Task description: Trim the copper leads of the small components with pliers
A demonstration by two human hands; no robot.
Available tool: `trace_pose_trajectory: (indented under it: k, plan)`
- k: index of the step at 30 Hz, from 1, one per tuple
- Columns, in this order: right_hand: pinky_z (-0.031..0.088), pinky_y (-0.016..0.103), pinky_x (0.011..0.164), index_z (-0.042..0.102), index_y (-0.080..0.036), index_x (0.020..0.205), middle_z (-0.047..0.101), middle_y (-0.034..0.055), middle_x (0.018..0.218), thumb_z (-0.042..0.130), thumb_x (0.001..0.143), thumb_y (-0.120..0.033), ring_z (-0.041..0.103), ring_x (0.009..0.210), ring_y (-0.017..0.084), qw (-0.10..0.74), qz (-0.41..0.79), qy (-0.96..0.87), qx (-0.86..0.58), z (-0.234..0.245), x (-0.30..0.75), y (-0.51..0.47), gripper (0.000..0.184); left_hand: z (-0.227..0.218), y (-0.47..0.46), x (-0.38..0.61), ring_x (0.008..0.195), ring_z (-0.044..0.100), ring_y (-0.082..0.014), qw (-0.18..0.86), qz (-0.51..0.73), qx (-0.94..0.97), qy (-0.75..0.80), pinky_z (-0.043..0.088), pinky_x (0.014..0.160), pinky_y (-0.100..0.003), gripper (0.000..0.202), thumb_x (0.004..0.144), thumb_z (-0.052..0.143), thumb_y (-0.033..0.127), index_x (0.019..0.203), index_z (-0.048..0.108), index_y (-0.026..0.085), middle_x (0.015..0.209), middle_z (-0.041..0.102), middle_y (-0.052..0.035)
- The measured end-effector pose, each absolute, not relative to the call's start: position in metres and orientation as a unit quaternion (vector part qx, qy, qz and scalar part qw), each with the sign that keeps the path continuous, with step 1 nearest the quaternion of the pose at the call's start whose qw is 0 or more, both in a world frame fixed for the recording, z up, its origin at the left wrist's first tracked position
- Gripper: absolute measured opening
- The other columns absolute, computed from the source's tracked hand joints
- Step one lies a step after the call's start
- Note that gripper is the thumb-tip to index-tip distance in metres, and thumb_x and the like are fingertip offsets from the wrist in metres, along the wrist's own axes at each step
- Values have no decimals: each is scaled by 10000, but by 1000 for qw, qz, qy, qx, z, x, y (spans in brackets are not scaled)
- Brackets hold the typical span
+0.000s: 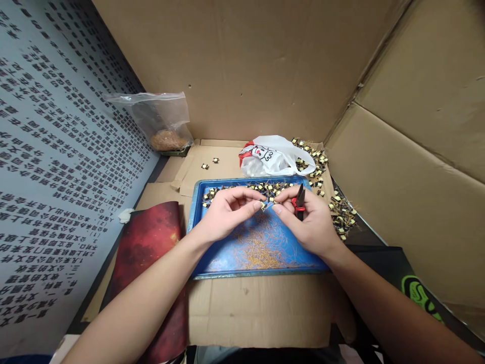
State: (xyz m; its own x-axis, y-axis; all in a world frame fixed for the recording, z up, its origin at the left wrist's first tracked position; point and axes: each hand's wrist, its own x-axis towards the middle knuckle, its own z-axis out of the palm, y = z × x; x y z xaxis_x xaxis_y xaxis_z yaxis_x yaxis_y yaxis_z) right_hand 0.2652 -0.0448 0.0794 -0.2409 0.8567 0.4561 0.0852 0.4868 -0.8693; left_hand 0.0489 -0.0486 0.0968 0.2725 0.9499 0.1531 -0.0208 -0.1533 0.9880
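My left hand point(227, 212) is closed, its thumb and index finger pinching a small yellow-and-black coil point(264, 205) above the blue tray point(215, 255). My right hand point(312, 220) holds red-handled pliers point(299, 201) against the palm, their dark jaws pointing up and away. Its thumb and index fingertips meet at the right side of the same coil; whether they grip a wire there is too small to tell. Several similar coils point(209, 196) lie along the tray's far side. Short copper-coloured wire clippings point(261, 253) are strewn across the tray floor.
More coils point(342, 215) are heaped right of the tray and behind it, beside a white plastic bag point(271, 156). A clear bag point(168, 121) with copper-coloured wire stands back left. A red mat point(147, 258) lies left. Cardboard walls point(242, 65) enclose the back and right.
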Motion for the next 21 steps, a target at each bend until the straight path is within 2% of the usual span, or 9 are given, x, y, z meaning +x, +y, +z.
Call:
trace_pose_trajectory:
  k: [9,12,17,21]
  plan:
    - [334,256,526,715,-190,989,436,-73,650,739,916,-250,399,552,103,503,449,-658,-336,83,265,-43,97,96,-48,50,613,550,-91,533,463,594,384,462,608,-224,288,901,861,405,994,808,138,754,717,-18]
    - [365,262,535,735,-193,904,482,-52,633,756,901,-288,432,563,117,503,447,-647,-358,85,265,-42,97,95,-48,50,616,559,-90,537,468,588,384,472,610,-222,292,894,868,404,978,794,134,761,715,-18]
    - [427,278,559,754,-193,846,653,16,707,781,868,-338,534,617,148,492,465,-624,-391,88,264,-38,149,91,-47,50,618,572,-87,547,476,578,374,496,625,-222,262,901,866,374,944,757,140,747,690,-1]
    - [404,273,550,731,-194,836,636,5,699,771,863,-331,514,602,140,484,473,-626,-388,88,265,-37,146,90,-46,50,621,564,-82,544,474,580,377,484,612,-213,253,907,862,364,952,759,137,750,684,1]
